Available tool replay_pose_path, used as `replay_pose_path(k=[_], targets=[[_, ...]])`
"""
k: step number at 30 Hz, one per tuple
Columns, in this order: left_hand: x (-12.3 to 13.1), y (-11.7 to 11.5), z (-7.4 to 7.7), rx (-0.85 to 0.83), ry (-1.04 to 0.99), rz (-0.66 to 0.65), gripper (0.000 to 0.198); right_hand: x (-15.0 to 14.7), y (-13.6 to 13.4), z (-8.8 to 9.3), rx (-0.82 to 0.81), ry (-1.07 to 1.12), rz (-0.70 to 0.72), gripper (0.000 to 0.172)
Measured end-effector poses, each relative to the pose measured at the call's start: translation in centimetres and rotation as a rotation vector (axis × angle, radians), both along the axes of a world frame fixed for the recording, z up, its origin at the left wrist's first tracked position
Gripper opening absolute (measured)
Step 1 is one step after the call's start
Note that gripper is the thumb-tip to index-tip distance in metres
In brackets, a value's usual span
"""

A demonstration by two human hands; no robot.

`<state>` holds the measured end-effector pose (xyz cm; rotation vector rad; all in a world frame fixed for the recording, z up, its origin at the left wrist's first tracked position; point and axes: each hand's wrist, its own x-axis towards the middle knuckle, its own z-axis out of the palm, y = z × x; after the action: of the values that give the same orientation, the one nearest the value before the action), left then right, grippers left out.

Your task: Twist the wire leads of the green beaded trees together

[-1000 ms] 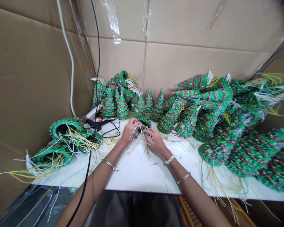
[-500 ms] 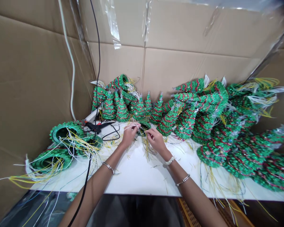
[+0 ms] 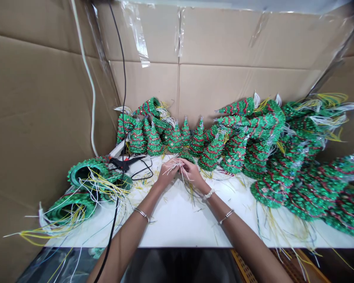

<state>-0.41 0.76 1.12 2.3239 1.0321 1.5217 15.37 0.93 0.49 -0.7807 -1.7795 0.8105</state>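
Observation:
Near the middle of the white table, my left hand [image 3: 166, 173] and my right hand [image 3: 194, 175] meet with fingers closed. Both pinch a bundle of thin white wires [image 3: 173, 168], whose ends fan out between and below the fingers. Just behind the hands shows part of a green tinsel tree [image 3: 188, 156]; the hands hide the rest of it. Yellow and white wire scraps [image 3: 191, 192] lie on the table under my right hand.
Small tinsel trees with red garlands [image 3: 197, 135] stand along the back, larger ones [image 3: 268, 188] on the right. Hollow tree cones [image 3: 88, 171] with trailing wires lie left. A black-handled tool [image 3: 124, 161] lies near them. A black cable [image 3: 124, 78] hangs in front.
My hands have come together; before, they were apart, the left holding the white wires and the right pinching lower. The wires now spread between both hands. The view has shifted slightly.

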Motion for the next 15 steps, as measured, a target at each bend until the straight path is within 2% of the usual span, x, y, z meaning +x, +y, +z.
replay_pose_path(k=[4, 7, 9, 15], targets=[[0.3, -0.1, 0.1, -0.091, -0.065, 0.086, 0.026, 0.8, 0.5, -0.5, -0.011, -0.064, -0.025, 0.031], [0.6, -0.2, 0.2, -0.206, -0.198, 0.17, 0.03, 1.0, 0.7, -0.6, -0.043, -0.062, -0.048, 0.029], [0.9, -0.2, 0.3, -0.295, -0.306, 0.147, 0.034, 0.9, 0.7, -0.7, -0.045, -0.042, -0.062, 0.029], [1.8, 0.3, 0.6, -0.539, -0.605, 0.081, 0.027, 0.0, 0.4, -0.8, -0.01, 0.042, -0.11, 0.032]])
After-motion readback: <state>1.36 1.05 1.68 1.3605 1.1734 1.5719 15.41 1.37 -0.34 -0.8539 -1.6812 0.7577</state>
